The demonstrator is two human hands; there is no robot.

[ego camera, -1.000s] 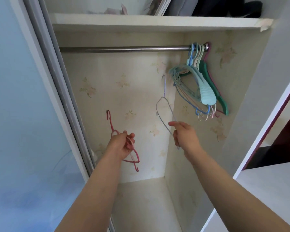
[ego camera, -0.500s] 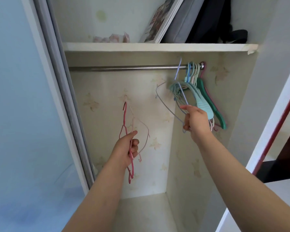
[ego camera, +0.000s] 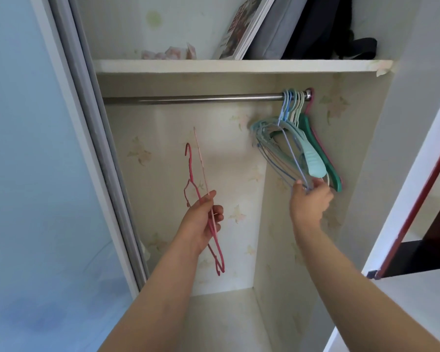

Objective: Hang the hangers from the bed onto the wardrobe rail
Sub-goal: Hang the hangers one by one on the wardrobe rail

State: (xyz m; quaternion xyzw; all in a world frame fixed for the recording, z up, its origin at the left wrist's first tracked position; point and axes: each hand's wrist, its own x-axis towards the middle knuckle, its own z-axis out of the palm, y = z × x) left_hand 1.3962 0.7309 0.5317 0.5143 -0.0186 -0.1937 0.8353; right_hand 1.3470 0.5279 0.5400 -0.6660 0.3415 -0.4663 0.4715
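Gripped in the left hand [ego camera: 201,222], fingers curled round their lower bars, are two thin hangers: a red hanger [ego camera: 192,189] and a pale pink hanger [ego camera: 201,158], hooks pointing up, well below the rail [ego camera: 188,99] and not yet on it. Further right, the right hand [ego camera: 310,199] pinches the bottom corner of a light blue wire hanger [ego camera: 291,153], whose hook appears to sit over the rail at the left edge of the hung bunch [ego camera: 315,158].

By my reading the task is well along: the blue one looks just placed and only needs letting go, while the two in the left hand remain to be hung. The bed is out of view, so more may wait there.

Counts: two hangers in hand, one being set, and a bunch on the rail's right end too overlapped to count exactly, though a broad teal one, a green one and several thin wire ones show.
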